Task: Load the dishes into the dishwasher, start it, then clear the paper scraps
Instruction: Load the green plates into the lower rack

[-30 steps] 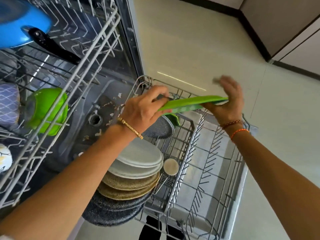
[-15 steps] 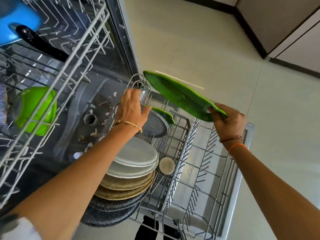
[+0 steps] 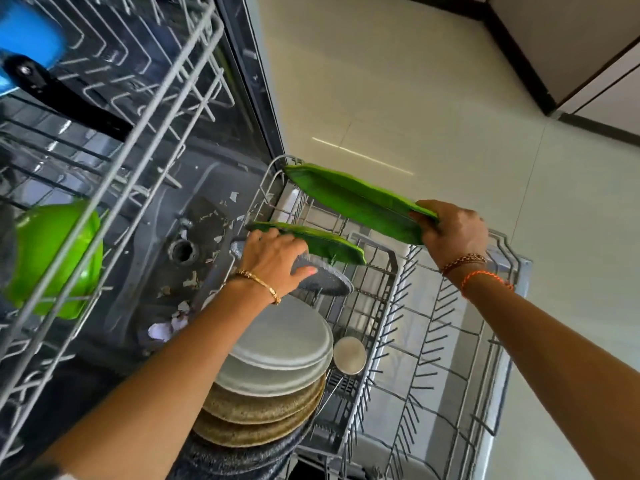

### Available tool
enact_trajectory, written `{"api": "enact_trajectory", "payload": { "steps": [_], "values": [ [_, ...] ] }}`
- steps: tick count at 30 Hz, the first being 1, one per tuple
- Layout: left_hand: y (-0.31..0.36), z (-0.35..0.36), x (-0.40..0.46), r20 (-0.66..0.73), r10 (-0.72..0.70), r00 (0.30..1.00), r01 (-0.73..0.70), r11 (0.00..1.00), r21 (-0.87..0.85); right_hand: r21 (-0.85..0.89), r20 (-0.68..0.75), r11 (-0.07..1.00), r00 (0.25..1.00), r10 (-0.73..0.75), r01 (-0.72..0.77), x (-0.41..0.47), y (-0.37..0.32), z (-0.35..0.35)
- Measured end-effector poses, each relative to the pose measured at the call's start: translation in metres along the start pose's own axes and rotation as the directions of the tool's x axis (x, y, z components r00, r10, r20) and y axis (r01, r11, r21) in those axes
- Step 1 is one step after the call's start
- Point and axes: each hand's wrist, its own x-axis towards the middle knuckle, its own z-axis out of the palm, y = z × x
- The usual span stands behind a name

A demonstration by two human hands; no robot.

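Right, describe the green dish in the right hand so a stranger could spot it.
Find the pulled-out lower rack. Above its far end, the right hand grips a long leaf-shaped green dish in the air. Its twin sits lower, in the rack, under the left hand.

Plates (image 3: 277,355) stand in the lower rack (image 3: 433,341), bowl (image 3: 52,258) left.

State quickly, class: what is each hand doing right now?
Left hand: grips the dark speckled plate in the lower rack.
Right hand: holds a green leaf-shaped plate by its end.
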Motion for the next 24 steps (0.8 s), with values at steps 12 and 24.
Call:
{"api": "enact_trajectory", "payload": {
  "steps": [12, 24],
  "values": [
    [0.004, -0.02, 0.018, 0.201, -0.189, 0.961, 0.227, 0.956, -0.188, -0.14, 0.268, 0.99, 0.963, 0.005, 0.034, 0.017, -0.034, 0.031],
    [0.002, 0.01, 0.022, 0.147, -0.226, 0.963, 0.247, 0.959, -0.14, -0.173, 0.442, 0.971, 0.894, -0.071, 0.163, 0.018, -0.042, 0.045]
  ]
}}
